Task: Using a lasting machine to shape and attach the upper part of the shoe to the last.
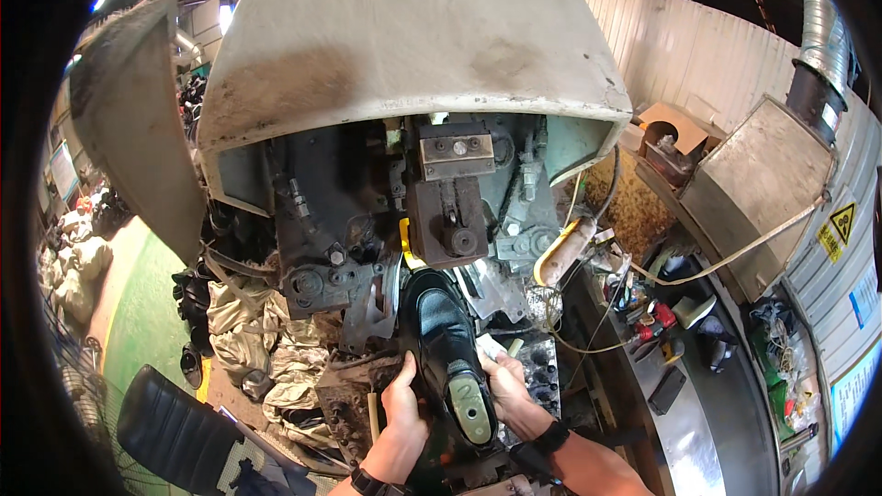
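Observation:
A black leather shoe (439,317) sits on a pale green shoe last (469,411), whose top with a hole shows at the heel end. Its toe points away from me, under the dark metal head (450,220) of a machine. Along the shoe's left side, near the heel, my left hand (402,409) is closed on it. From the right my right hand (511,388) grips the heel area, its fingers partly hidden. A small white piece (491,346) shows by the right fingertips; whether I hold it cannot be made out.
A big off-white hood (413,46) covers the machine top. Cloth sacks (241,331) and a black chair (175,427) are on the left. To the right hang a lamp-like handle (564,251) and cable, beside a metal bench (684,432) with a phone (668,390) and a red tool (654,320).

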The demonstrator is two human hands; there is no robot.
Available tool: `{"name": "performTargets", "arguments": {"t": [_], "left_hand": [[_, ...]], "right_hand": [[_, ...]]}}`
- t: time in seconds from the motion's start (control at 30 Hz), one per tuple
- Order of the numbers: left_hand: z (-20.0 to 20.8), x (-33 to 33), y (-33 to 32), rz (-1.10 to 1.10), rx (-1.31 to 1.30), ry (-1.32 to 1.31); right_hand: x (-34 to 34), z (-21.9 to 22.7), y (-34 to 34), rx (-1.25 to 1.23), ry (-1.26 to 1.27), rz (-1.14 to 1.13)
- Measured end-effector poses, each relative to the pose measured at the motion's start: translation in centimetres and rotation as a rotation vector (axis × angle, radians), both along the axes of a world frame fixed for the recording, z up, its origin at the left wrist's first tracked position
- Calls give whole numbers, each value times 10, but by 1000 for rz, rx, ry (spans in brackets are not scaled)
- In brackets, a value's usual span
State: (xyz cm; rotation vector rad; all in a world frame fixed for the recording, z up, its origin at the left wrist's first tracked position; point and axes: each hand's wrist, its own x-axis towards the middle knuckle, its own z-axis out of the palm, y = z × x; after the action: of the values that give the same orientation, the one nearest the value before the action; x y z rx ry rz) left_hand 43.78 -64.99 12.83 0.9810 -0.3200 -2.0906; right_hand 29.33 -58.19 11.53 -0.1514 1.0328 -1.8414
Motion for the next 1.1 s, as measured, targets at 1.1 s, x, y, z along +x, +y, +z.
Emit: {"name": "performTargets", "arguments": {"t": [1.1], "left_hand": [[-20,-33,3,163,-21,-64]], "right_hand": [[-15,-12,-11,45,-132,96]]}}
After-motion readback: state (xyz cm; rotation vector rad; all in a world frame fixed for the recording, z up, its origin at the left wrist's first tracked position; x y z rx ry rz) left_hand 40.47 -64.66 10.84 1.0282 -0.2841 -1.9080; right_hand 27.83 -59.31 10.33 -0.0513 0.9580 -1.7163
